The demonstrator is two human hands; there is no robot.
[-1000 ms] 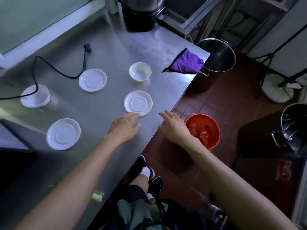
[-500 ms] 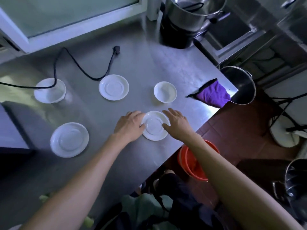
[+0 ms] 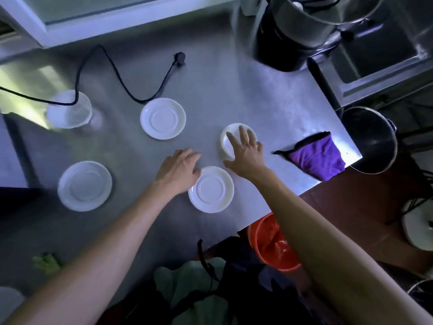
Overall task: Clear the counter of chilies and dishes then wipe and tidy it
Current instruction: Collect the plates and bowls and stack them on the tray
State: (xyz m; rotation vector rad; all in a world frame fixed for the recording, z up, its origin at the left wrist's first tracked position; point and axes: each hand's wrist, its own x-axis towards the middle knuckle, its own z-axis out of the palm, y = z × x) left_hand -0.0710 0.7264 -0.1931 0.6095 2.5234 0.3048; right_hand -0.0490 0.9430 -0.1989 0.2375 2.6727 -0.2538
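Head view: on the steel surface [image 3: 210,85], the right hand [image 3: 246,151] lies spread over a small white round bowl [image 3: 228,137]. Just nearer than the bowl sits a white ceramic saucer [image 3: 212,190]; the left hand [image 3: 179,170], fingers loosely open, touches its left rim.

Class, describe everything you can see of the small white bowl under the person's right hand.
The small white bowl is round, plain and glossy, like ceramic or melamine. It stands upright on the steel counter, beyond the nearest saucer and left of the purple cloth. The right hand lies spread over its right side, fingers across the rim, hiding much of the inside. The visible part looks empty. No other dish touches it.
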